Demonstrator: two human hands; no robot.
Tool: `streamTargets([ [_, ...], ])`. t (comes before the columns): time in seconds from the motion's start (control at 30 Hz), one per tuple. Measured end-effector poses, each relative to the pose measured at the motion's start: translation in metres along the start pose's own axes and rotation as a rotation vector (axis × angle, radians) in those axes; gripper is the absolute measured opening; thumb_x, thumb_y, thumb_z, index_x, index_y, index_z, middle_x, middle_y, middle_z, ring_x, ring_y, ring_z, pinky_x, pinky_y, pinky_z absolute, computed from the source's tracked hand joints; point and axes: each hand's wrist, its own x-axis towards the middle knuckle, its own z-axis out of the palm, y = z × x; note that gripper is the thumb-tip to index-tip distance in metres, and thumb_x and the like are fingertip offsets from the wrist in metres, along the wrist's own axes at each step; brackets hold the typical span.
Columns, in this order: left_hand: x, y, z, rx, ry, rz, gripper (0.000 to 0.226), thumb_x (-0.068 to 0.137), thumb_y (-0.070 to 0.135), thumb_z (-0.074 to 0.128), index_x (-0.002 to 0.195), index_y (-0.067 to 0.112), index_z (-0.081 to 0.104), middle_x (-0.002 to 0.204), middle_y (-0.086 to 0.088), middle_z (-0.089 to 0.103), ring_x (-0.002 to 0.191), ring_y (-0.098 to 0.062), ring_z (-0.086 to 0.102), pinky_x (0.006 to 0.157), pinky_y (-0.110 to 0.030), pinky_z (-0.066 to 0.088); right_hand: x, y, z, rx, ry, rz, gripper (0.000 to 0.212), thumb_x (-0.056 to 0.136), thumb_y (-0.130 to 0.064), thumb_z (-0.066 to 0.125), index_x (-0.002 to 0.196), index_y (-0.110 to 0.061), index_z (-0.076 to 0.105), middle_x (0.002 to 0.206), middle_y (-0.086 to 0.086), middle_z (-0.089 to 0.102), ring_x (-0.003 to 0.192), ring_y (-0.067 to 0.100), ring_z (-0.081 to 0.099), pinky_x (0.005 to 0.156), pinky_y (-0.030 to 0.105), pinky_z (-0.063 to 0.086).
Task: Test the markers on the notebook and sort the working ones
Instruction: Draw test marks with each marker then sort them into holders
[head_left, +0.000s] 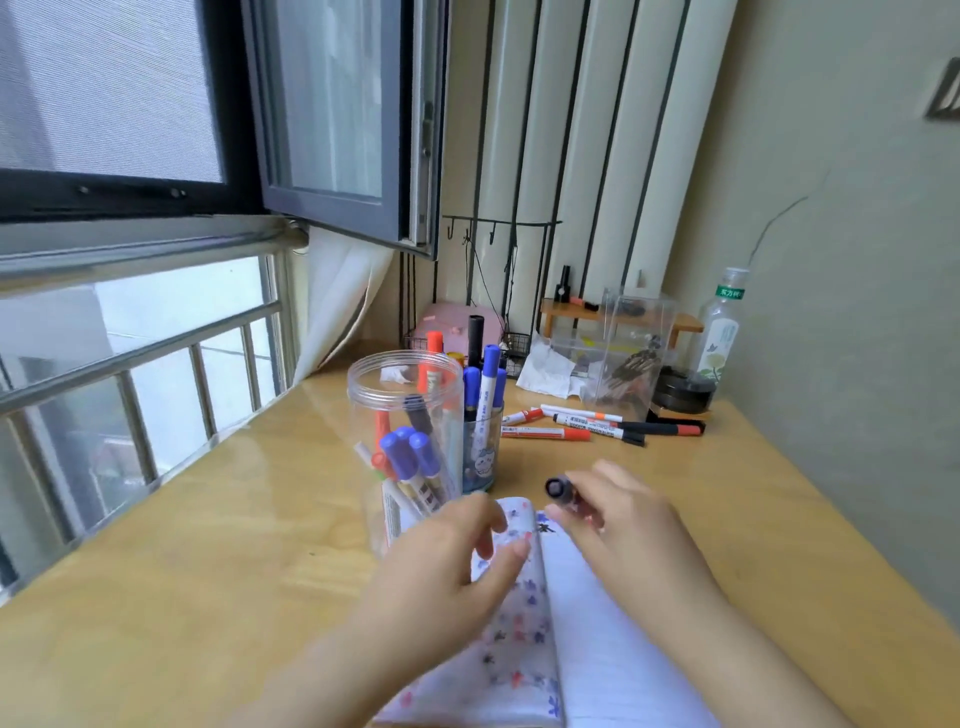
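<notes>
Right hand curled round a dark marker, capped end toward the jar. Left hand loosely open, fingertips resting on the scribbled left page of the notebook, open on the desk below both hands.

jar & cup block front-left, loose markers behind, desk right open

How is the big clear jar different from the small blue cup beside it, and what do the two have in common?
The clear jar is taller and wider than the blue cup. The clear jar is colourless with a threaded rim; the blue cup is tinted blue and bears a cartoon picture. Markers in the clear jar lie slanted below its rim; those in the blue cup stand upright, rising well above it. Both are see-through, stand on the wooden desk and hold markers.
</notes>
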Motion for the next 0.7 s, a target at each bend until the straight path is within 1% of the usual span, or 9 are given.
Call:
streamTargets([
  [0.1,-0.008,-0.014,-0.026,0.006,0.134,-0.026,0.009,0.088,0.035,0.054,0.085,0.032,0.047,0.065,0.016,0.051,0.066,-0.002,0.050,0.054,-0.021,0.033,0.040,-0.030,-0.031,0.416,0.118,0.150,0.012,0.086,-0.020,0.065,0.076,-0.026,0.068,0.076,-0.009,0.064,0.069,0.005,0.057,0.066,0.018,0.042],
  [0.17,-0.010,-0.017,-0.040,0.025,0.198,-0.042,0.011,0.088,0.028,0.056,0.085,0.032,0.046,0.061,0.015,0.051,0.062,-0.004,0.052,0.051,-0.024,0.034,0.069,-0.049,-0.041,0.555,0.171,0.142,0.017,0.090,-0.022,0.059,0.079,-0.035,0.062,0.071,-0.012,0.063,0.066,-0.002,0.058,0.065,0.017,0.044],
  [0.23,-0.012,-0.017,-0.051,0.014,0.218,-0.047,0.017,0.089,0.025,0.055,0.084,0.035,0.043,0.061,0.014,0.052,0.063,-0.007,0.052,0.054,-0.027,0.038,0.094,-0.064,-0.039,0.633,0.136,0.127,0.015,0.094,-0.026,0.054,0.083,-0.033,0.061,0.070,-0.011,0.062,0.067,0.001,0.058,0.069,0.025,0.048],
  [0.27,-0.013,-0.017,-0.056,0.006,0.220,-0.047,0.019,0.089,0.025,0.054,0.083,0.038,0.042,0.062,0.013,0.052,0.064,-0.008,0.052,0.056,-0.027,0.039,0.103,-0.071,-0.035,0.615,0.101,0.135,0.013,0.094,-0.028,0.053,0.085,-0.029,0.062,0.071,-0.010,0.062,0.069,0.006,0.058,0.068,0.029,0.048],
  [0.33,-0.016,-0.016,-0.063,-0.002,0.212,-0.053,0.018,0.090,0.026,0.053,0.084,0.039,0.042,0.064,0.013,0.053,0.065,-0.006,0.052,0.057,-0.025,0.039,0.116,-0.080,-0.023,0.468,0.001,0.162,0.016,0.095,-0.031,0.053,0.086,-0.021,0.062,0.070,-0.008,0.059,0.067,0.010,0.055,0.060,0.024,0.041],
  [0.4,-0.021,-0.018,-0.066,-0.009,0.203,-0.071,0.016,0.090,0.026,0.053,0.085,0.037,0.043,0.065,0.012,0.053,0.066,-0.004,0.051,0.056,-0.023,0.037,0.121,-0.087,-0.011,0.278,-0.145,0.198,0.024,0.094,-0.035,0.053,0.077,-0.019,0.058,0.064,-0.008,0.053,0.060,0.008,0.050,0.048,0.017,0.031],
  [0.47,-0.025,-0.020,-0.067,-0.003,0.194,-0.090,0.018,0.090,0.026,0.053,0.081,0.037,0.042,0.065,0.010,0.054,0.067,-0.003,0.051,0.056,-0.022,0.037,0.122,-0.090,-0.001,0.165,-0.256,0.227,0.034,0.093,-0.038,0.054,0.068,-0.015,0.054,0.059,-0.004,0.048,0.058,0.013,0.047,0.046,0.022,0.028],
  [0.53,-0.027,-0.024,-0.066,0.005,0.183,-0.100,0.021,0.090,0.026,0.054,0.078,0.037,0.041,0.063,0.010,0.053,0.066,-0.003,0.051,0.056,-0.021,0.037,0.121,-0.091,0.004,0.179,-0.257,0.234,0.039,0.092,-0.041,0.055,0.066,-0.013,0.053,0.058,-0.002,0.045,0.058,0.016,0.045,0.048,0.027,0.029],
  [0.7,-0.023,-0.025,-0.055,0.004,0.138,-0.078,0.015,0.090,0.024,0.053,0.084,0.034,0.043,0.062,0.010,0.051,0.062,-0.002,0.050,0.051,-0.019,0.034,0.114,-0.082,0.002,0.330,-0.166,0.255,0.026,0.090,-0.044,0.055,0.101,-0.020,0.060,0.065,-0.008,0.045,0.061,0.006,0.045,0.053,0.022,0.031],
])
